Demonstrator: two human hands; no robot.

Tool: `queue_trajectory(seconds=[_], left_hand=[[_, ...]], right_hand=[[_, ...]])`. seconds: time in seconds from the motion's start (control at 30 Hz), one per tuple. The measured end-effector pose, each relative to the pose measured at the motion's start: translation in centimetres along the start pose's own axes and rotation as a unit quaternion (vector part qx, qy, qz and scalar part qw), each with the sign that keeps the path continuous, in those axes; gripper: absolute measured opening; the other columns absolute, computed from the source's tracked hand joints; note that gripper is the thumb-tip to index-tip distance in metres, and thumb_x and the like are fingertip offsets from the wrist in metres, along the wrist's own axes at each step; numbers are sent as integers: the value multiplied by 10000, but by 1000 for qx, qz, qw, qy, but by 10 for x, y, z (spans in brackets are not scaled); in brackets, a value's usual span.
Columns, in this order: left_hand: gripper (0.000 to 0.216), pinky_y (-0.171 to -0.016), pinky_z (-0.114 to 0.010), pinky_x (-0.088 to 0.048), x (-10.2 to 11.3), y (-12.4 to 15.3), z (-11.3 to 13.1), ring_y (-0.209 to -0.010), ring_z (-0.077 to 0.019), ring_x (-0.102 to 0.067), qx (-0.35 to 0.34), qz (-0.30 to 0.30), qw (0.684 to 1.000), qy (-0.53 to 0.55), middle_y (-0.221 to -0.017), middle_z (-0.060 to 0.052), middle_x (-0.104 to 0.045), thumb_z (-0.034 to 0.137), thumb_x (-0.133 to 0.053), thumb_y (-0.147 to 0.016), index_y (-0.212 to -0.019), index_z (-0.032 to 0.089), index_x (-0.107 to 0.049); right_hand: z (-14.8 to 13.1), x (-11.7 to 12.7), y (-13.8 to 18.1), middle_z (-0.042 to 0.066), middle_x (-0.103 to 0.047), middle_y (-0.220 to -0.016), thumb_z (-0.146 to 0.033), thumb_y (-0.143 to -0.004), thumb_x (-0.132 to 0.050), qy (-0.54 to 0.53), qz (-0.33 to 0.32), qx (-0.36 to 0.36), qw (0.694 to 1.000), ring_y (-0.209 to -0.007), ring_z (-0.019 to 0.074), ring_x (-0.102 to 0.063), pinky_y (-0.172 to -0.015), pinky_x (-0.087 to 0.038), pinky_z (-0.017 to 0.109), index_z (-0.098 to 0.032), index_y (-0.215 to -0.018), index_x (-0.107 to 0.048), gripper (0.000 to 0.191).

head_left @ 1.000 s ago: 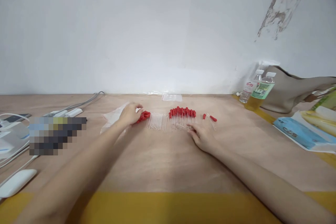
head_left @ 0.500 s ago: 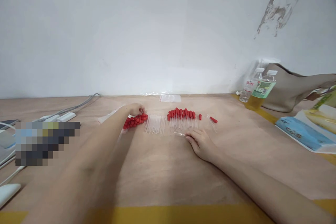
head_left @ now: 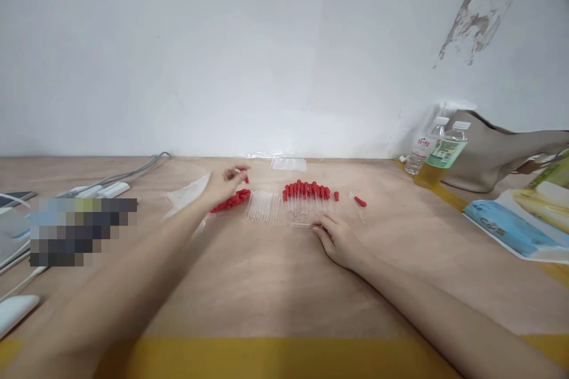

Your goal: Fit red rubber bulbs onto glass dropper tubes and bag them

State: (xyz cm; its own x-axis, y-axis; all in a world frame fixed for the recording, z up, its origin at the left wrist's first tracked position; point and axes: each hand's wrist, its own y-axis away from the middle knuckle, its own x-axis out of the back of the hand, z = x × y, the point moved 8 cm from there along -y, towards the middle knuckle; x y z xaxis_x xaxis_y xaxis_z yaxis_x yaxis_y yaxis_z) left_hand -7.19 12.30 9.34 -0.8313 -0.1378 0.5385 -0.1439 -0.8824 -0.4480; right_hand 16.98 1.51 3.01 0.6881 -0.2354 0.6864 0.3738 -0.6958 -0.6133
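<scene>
Between the fingertips of my left hand [head_left: 229,180] is a red rubber bulb [head_left: 246,176], lifted above a pile of red bulbs [head_left: 231,201]. My right hand [head_left: 338,241] rests on the table with thumb and fingers closed on one end of a clear glass dropper tube [head_left: 302,225], which lies sideways and points left. Between the hands is a row of bare clear tubes [head_left: 263,206]. Right of it lie several droppers with red bulbs fitted [head_left: 307,190]. A loose red bulb [head_left: 360,202] lies farther right beside some clear tubes.
A clear plastic bag [head_left: 189,194] lies left of the pile, and a small clear bag [head_left: 288,164] near the wall. Two bottles [head_left: 438,157], a grey bag [head_left: 484,148] and a blue tissue pack [head_left: 511,225] are at right. Cables and white plugs [head_left: 113,190] are at left.
My left hand has risen from the pile, away from me, with a red bulb between its fingers. My right hand stays nearly in place with the tube.
</scene>
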Motion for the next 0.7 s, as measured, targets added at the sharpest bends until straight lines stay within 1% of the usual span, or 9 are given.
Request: queue_trajectory(seconds=[0.03, 0.13, 0.2, 0.23, 0.33, 0.43, 0.5, 0.6, 0.7], left_hand=[[307, -546, -231, -426, -13, 17, 5, -596, -121, -553, 19, -11, 998, 50, -697, -27, -592, 379, -491, -758, -954, 147, -539], [278, -540, -216, -426, -59, 67, 23, -621, -125, -574, 34, -91, 984, 148, -704, -23, -595, 341, -629, -672, -836, 152, -508], [289, -551, -210, -430, -77, 90, 30, -616, -117, -575, 21, -105, 977, 183, -670, 1, -567, 304, -679, -628, -736, 160, -452], [280, -544, -204, -424, -82, 98, 31, -599, -108, -566, 15, -102, 979, 175, -637, 15, -538, 307, -664, -649, -692, 162, -429], [235, -544, -208, -422, -88, 108, 29, -595, -102, -553, 7, -96, 987, 128, -647, 19, -520, 320, -606, -715, -709, 167, -427], [209, -633, -244, -448, -87, 108, 30, -715, -126, -565, -14, -92, 992, 87, -795, -20, -570, 313, -576, -745, -877, 172, -497], [221, -695, -267, -449, -86, 107, 35, -792, -144, -559, -39, -94, 993, 52, -858, -39, -584, 307, -556, -764, -943, 178, -543], [188, -689, -273, -443, -87, 108, 44, -763, -147, -550, -80, -111, 991, 0, -833, -40, -592, 307, -526, -788, -910, 189, -607], [180, -669, -270, -438, -88, 109, 50, -717, -141, -543, -101, -118, 988, -21, -805, -36, -593, 306, -517, -796, -884, 195, -628]], right_hand=[[1, 0, 0, 61, -549, -814, -167, -833, -377, 0, 1, -3, 1000, -757, 161, -522, -688, -422, 293, -180, -837, -522, 146], [7, 0, 0, 57, -551, -790, -188, -841, -365, 2, 8, -25, 1000, -729, 161, -519, -659, -417, 288, -179, -831, -504, 139], [11, 1, 1, 52, -551, -768, -204, -845, -358, 3, 15, -44, 999, -706, 162, -515, -645, -412, 289, -177, -830, -492, 138], [13, 2, 1, 50, -552, -761, -214, -846, -357, 2, 18, -52, 998, -697, 162, -514, -639, -410, 289, -175, -834, -490, 139], [13, 5, 3, 50, -560, -765, -242, -848, -363, -11, 20, -66, 998, -689, 158, -517, -630, -410, 284, -171, -861, -494, 149], [4, 7, 4, 43, -568, -767, -264, -849, -376, -32, 12, -61, 998, -687, 148, -521, -627, -414, 270, -174, -877, -502, 157], [-4, 7, 5, 34, -566, -752, -269, -851, -381, -36, 1, -50, 998, -674, 138, -519, -620, -414, 258, -180, -865, -508, 156], [-16, 4, 5, 29, -561, -745, -258, -856, -379, -31, -11, -30, 999, -675, 132, -516, -621, -411, 250, -188, -847, -517, 155], [-24, 2, 5, 39, -556, -763, -248, -859, -374, -21, -14, -7, 1000, -700, 136, -514, -639, -407, 258, -186, -852, -530, 169]])
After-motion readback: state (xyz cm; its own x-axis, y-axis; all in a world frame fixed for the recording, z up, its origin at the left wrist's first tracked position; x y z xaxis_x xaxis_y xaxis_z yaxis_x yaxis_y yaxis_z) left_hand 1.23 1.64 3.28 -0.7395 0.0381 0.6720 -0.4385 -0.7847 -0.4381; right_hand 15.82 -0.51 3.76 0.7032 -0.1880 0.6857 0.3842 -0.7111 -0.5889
